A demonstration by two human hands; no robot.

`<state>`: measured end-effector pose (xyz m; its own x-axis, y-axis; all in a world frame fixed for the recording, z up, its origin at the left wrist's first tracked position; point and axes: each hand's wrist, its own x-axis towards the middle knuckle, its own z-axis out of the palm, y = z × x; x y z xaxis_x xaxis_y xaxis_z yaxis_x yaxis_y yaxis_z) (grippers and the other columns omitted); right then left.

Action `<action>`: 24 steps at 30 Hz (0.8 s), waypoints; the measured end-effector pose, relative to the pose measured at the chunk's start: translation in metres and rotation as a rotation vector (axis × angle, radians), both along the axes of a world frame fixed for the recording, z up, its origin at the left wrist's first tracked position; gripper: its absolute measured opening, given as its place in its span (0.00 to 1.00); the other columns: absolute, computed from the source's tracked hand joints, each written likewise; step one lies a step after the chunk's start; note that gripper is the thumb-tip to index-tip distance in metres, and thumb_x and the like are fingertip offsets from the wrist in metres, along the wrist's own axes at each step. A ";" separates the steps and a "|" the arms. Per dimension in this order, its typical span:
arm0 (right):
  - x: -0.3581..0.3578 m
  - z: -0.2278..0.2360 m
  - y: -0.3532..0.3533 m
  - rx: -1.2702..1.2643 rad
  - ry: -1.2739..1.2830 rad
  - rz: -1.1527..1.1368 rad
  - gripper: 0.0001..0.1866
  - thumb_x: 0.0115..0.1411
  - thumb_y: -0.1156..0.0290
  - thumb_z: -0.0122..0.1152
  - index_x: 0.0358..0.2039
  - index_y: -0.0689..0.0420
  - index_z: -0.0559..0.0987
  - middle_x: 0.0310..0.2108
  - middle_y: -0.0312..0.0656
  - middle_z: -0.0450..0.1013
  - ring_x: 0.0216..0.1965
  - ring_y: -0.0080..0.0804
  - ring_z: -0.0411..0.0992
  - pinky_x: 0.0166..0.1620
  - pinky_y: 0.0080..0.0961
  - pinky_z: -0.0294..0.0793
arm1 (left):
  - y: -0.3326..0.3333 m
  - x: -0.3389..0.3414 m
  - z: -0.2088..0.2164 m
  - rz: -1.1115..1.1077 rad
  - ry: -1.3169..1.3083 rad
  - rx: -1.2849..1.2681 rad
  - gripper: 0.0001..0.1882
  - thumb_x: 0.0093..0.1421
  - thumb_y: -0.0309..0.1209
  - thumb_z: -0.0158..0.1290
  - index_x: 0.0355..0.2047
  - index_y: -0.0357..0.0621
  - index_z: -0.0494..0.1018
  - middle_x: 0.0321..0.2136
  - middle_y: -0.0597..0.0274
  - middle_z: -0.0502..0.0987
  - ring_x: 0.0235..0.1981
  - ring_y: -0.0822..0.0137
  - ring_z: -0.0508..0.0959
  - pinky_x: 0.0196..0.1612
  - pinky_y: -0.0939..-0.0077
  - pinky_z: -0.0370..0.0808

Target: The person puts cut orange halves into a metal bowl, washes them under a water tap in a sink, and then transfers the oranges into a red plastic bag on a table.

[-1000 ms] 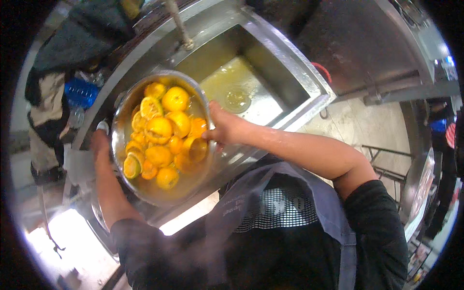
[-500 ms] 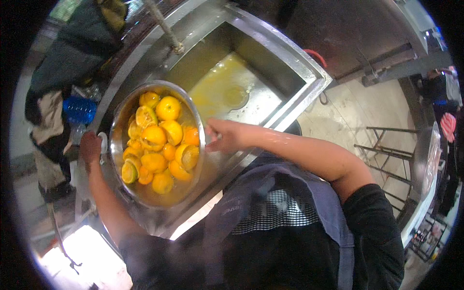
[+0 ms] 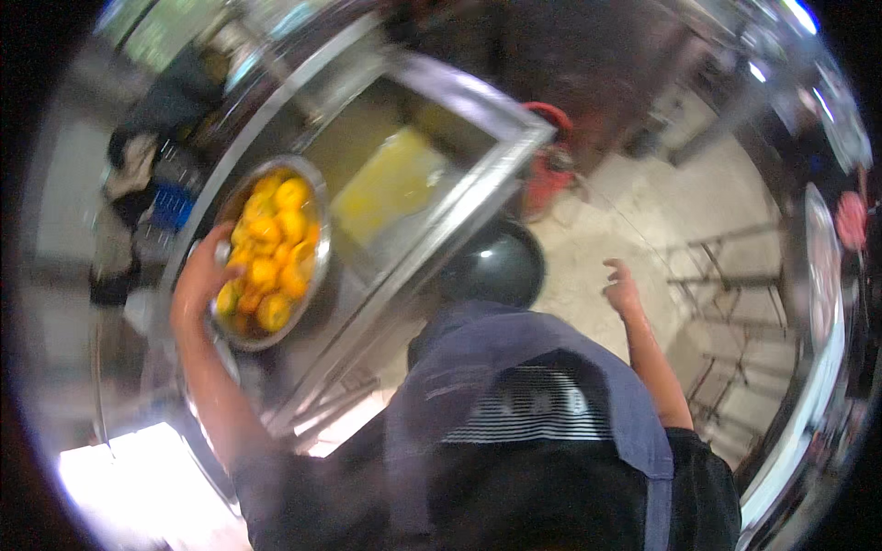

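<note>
A steel bowl [image 3: 322,255] full of orange citrus halves [image 3: 266,248] stands at the left end of the metal sink unit, on its drainboard. Some of the fruit shows cut, hollowed faces in the earlier picture; motion blurs it now. My left hand [image 3: 197,280] grips the bowl's near-left rim, its thumb reaching over the inside edge beside the fruit. Off to the right, away from the bowl, my right hand [image 3: 622,286] hangs over the floor with nothing in it, its fingers loosely bent and apart.
The sink basin [image 3: 464,174] holds a thin yellowish residue. Below its front edge stands a large dark round tub [image 3: 496,266], with a red object [image 3: 547,179] behind it. Metal racks [image 3: 726,285] stand on the tiled floor at right. A blue container [image 3: 172,206] sits beyond the bowl.
My right hand has left the bowl's right side and swung far right. My left hand has shifted onto the rim. The view has turned, bringing the dark tub and red object into sight.
</note>
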<state>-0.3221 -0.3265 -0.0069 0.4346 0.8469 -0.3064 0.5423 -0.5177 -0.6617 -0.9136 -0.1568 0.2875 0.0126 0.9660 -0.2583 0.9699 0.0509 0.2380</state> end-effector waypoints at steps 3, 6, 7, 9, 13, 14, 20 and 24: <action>0.038 -0.063 -0.078 -0.223 -0.096 0.038 0.32 0.37 0.75 0.62 0.47 0.55 0.67 0.36 0.52 0.70 0.41 0.43 0.68 0.42 0.33 0.69 | -0.015 0.022 -0.005 -0.091 -0.119 -0.031 0.35 0.41 0.20 0.57 0.52 0.44 0.60 0.47 0.56 0.68 0.50 0.60 0.66 0.52 0.72 0.61; 0.065 -0.117 -0.159 -0.505 0.045 -0.029 0.32 0.38 0.72 0.63 0.49 0.54 0.67 0.41 0.53 0.69 0.44 0.44 0.68 0.44 0.35 0.68 | -0.035 0.080 -0.005 -0.146 -0.214 -0.168 0.34 0.42 0.20 0.56 0.52 0.41 0.60 0.47 0.58 0.67 0.50 0.63 0.65 0.53 0.74 0.60; 0.067 -0.126 -0.189 -0.578 0.083 -0.063 0.32 0.39 0.71 0.64 0.49 0.55 0.67 0.42 0.52 0.69 0.44 0.44 0.68 0.44 0.35 0.68 | -0.041 0.104 -0.007 -0.201 -0.177 -0.209 0.33 0.43 0.20 0.56 0.52 0.41 0.60 0.47 0.58 0.67 0.50 0.64 0.64 0.53 0.75 0.59; 0.057 -0.148 -0.249 -0.616 0.199 -0.287 0.26 0.41 0.67 0.63 0.44 0.55 0.71 0.36 0.47 0.71 0.33 0.37 0.70 0.37 0.36 0.70 | -0.051 0.169 -0.010 -0.198 -0.261 -0.323 0.32 0.44 0.20 0.55 0.52 0.40 0.60 0.48 0.58 0.67 0.50 0.64 0.65 0.53 0.73 0.59; 0.017 -0.239 -0.348 -0.518 0.111 -0.320 0.19 0.41 0.68 0.64 0.37 0.54 0.74 0.36 0.41 0.71 0.38 0.34 0.69 0.41 0.34 0.69 | -0.066 0.230 -0.031 -0.510 -0.195 -0.275 0.30 0.44 0.26 0.57 0.50 0.40 0.63 0.47 0.54 0.68 0.50 0.61 0.66 0.53 0.69 0.61; 0.007 -0.259 -0.353 -0.489 0.044 -0.280 0.18 0.41 0.68 0.64 0.35 0.54 0.74 0.36 0.39 0.71 0.39 0.34 0.68 0.42 0.34 0.69 | -0.066 0.226 -0.049 -0.554 -0.287 -0.301 0.30 0.43 0.27 0.58 0.49 0.40 0.63 0.46 0.53 0.69 0.49 0.60 0.67 0.52 0.69 0.62; -0.067 -0.227 -0.380 -0.353 -0.004 -0.258 0.15 0.43 0.60 0.58 0.31 0.53 0.78 0.28 0.46 0.73 0.31 0.40 0.72 0.36 0.31 0.71 | -0.068 0.282 -0.158 -0.913 -0.155 -0.320 0.24 0.44 0.32 0.58 0.43 0.39 0.68 0.42 0.52 0.71 0.46 0.57 0.70 0.49 0.70 0.65; -0.107 -0.146 -0.349 -0.483 -0.090 -0.826 0.14 0.44 0.60 0.52 0.19 0.57 0.79 0.22 0.49 0.73 0.28 0.43 0.72 0.34 0.32 0.72 | -0.057 0.318 -0.183 -1.043 -0.319 -0.199 0.10 0.45 0.31 0.57 0.27 0.38 0.73 0.26 0.52 0.74 0.31 0.55 0.74 0.36 0.66 0.69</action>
<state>-0.4293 -0.6759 -0.1527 0.8767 0.0536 -0.4780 -0.0775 -0.9650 -0.2505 -0.5957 -0.2137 0.1046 0.8892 0.3845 -0.2479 0.4553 -0.6898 0.5629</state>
